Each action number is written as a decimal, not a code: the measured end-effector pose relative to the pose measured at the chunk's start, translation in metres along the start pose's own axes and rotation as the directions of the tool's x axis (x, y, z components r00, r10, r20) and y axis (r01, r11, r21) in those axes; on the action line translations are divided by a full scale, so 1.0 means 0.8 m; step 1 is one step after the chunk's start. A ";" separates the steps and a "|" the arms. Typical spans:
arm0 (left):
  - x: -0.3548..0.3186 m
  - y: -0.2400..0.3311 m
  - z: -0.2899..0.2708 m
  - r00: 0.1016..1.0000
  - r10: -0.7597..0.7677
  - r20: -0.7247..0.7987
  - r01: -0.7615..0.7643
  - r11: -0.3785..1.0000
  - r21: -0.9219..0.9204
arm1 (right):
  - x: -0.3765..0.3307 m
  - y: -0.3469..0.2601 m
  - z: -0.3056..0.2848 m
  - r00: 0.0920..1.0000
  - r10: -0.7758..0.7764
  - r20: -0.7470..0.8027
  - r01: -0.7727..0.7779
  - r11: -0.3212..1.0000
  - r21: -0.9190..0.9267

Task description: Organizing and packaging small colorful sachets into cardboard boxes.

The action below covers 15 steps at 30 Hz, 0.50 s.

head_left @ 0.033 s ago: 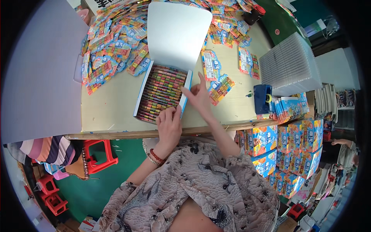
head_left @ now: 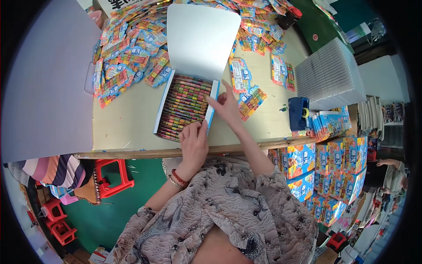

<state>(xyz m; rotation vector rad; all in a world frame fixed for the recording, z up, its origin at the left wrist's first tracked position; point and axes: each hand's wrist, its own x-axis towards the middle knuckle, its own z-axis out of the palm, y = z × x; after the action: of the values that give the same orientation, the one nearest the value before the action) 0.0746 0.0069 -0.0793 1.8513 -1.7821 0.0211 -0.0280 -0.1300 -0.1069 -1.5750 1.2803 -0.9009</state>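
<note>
An open cardboard box (head_left: 162,103) stands near the table's front edge, its white lid (head_left: 201,42) folded back and up. Inside it, a row of thin colourful packets (head_left: 185,101) stands on edge. My left hand (head_left: 193,144) curls its fingers over the box's front right corner. At the right wall, my right hand (head_left: 228,110) has its thumb over the rim, with the index finger stretched out and apart. Just right of that hand lie a loose packet (head_left: 252,102) and another packet (head_left: 240,75), both flat on the table.
A large heap of packets (head_left: 127,57) covers the table's far left and back. Toward the right stand a stack of clear plastic trays (head_left: 329,72) and a blue tape dispenser (head_left: 299,112). Printed boxes (head_left: 301,160) are piled below the table's right end. A red stool (head_left: 115,178) stands on the green floor.
The box has shifted very slightly to the right and toward me. Both hands have moved slightly right with it.
</note>
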 end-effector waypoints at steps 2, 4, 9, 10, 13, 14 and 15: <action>0.011 0.014 0.010 1.000 -0.006 -0.005 0.006 1.000 0.015 | 0.037 0.000 -0.009 0.999 -0.016 0.037 0.018 0.999 -0.036; 0.026 0.031 0.027 0.997 -0.061 0.040 0.059 0.997 0.046 | 0.069 0.008 -0.008 0.997 -0.033 0.076 0.039 0.996 -0.075; 0.083 0.005 0.001 0.989 -0.049 -0.140 0.036 0.995 -0.095 | 0.117 0.001 -0.017 0.981 0.106 0.163 -0.115 0.992 0.047; 0.099 -0.018 -0.008 0.965 -0.093 -0.245 0.074 0.994 -0.084 | 0.119 0.001 -0.020 0.979 0.078 0.187 -0.095 0.992 0.084; 0.136 -0.132 0.023 0.885 -0.336 -0.322 0.164 0.873 -0.459 | 0.123 0.009 -0.011 0.981 -0.099 0.164 0.081 0.990 0.115; 0.142 -0.168 0.042 0.903 -0.372 -0.214 0.158 0.752 -0.640 | 0.123 0.009 -0.007 0.980 -0.101 0.168 0.082 0.990 0.118; 0.151 -0.177 0.047 0.906 -0.367 -0.208 0.158 0.752 -0.640 | 0.124 0.013 -0.006 0.980 -0.136 0.147 0.117 0.984 0.131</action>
<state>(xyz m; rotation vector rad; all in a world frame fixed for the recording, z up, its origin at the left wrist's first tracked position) 0.2057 -0.1253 -0.1180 1.4879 -1.0967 -0.3131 -0.0159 -0.2291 -0.1143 -1.6101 1.0064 -0.8986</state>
